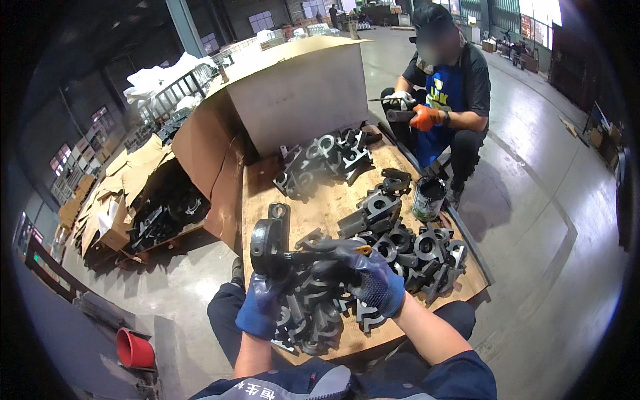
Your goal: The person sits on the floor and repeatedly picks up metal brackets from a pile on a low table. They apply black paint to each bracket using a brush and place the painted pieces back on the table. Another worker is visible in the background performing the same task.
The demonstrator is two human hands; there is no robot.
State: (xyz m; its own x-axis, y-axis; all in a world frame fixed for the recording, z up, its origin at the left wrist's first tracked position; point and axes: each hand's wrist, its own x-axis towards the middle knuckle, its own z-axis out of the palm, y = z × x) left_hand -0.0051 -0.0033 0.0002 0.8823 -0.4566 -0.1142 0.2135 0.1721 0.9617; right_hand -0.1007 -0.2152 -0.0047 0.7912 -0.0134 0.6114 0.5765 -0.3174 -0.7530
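My left hand [260, 308], in a blue coated glove, is closed on a black metal bracket [264, 241] with a ring-shaped end and a lug with a hole. My right hand [375, 280], gloved the same way, closes around a slim tool that looks like a paintbrush [363, 250]; its orange-yellow end shows above the fingers. The tool's dark front reaches toward the bracket; whether it touches is unclear. Beneath my hands lies a pile of dark metal brackets [320, 323], partly hidden by them. More grey and black brackets [400, 247] are heaped to the right on the wooden board [267, 187].
A smeared paint can [429, 198] stands at the board's right edge. Beyond it, a co-worker [443, 93] sits holding a dark cylindrical part. Further brackets [327, 157] lie at the back before a cardboard sheet [300, 93]. A red bucket [135, 349] is at lower left.
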